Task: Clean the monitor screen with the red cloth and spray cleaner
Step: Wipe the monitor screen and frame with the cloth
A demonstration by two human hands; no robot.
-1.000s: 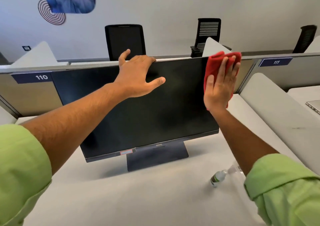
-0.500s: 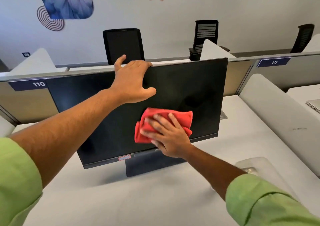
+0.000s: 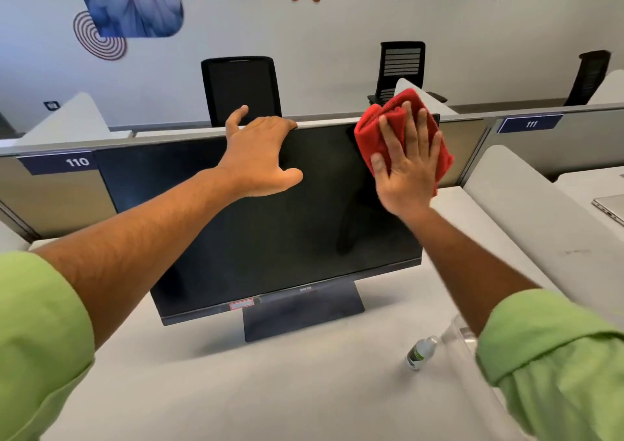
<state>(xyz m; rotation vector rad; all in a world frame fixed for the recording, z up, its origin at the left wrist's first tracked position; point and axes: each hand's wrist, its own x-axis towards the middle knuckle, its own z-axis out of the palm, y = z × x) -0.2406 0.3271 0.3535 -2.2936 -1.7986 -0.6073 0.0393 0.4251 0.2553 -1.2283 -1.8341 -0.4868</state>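
I am pressing the bunched red cloth [image 3: 401,133] flat-fingered with my right hand [image 3: 407,167] onto the black flat monitor screen's [image 3: 270,238] top right corner, my left hand [image 3: 260,157] hooking its fingers [image 3: 270,124] over the top edge, the small clear spray bottle [image 3: 420,353] lying on the tabletop [image 3: 270,390], so wiping looks well underway

The red cloth [image 3: 401,136], pressed flat under the right hand [image 3: 407,170], has been carried from the lower middle of the monitor screen [image 3: 270,231] back to its upper right corner.
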